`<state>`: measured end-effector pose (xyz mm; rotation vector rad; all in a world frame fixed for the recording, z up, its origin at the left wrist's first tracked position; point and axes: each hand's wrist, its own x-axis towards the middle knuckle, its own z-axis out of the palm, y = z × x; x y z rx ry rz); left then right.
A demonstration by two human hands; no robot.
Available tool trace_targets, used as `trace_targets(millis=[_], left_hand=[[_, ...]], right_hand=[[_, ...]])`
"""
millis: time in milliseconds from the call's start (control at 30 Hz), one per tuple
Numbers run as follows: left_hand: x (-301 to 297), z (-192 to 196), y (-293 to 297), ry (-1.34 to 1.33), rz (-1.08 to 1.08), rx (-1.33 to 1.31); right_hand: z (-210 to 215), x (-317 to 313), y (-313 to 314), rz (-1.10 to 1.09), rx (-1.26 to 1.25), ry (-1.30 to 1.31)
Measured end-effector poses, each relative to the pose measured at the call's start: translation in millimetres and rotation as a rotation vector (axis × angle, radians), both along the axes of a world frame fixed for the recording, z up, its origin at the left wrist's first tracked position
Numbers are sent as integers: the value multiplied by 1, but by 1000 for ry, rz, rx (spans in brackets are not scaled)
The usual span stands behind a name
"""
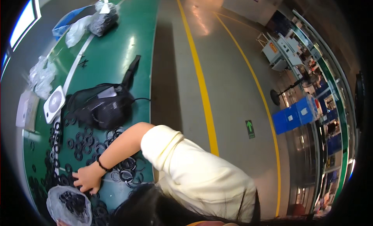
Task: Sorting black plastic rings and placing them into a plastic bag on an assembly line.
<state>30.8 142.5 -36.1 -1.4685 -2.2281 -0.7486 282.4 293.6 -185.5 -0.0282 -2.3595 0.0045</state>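
Observation:
My right hand (88, 178) reaches down to the green table with its fingers apart, a dark band round the wrist. Black rings lie around it, and no ring shows in its fingers. Close by, a clear plastic bag (51, 204) has its mouth wide, with black rings (74, 202) inside. Only a sliver of my left hand (61, 222) shows at the lower edge, gripping the side of the bag; most of it is out of the picture. More black rings (81, 145) lie scattered and heaped on the table, some of them under my right forearm.
Beyond the rings lies a black bag (103, 111) with a strap. A white fan (54, 104) and a white box (27, 110) stand at the left. Farther off are filled plastic bags (103, 21). An aisle with yellow lines (202, 86) runs right of the table (134, 35).

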Motion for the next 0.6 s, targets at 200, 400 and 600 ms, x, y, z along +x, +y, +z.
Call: trace_targets(millis=[200, 400, 600], left_hand=[[-42, -34, -8, -434, -117, 10], [35, 5, -12, -543, -76, 38], [49, 12, -10, -585, -156, 164]], right_hand=[[28, 7, 3, -1, -137, 5], [51, 19, 28, -98, -618, -26], [105, 26, 54, 172, -2109, 11]])
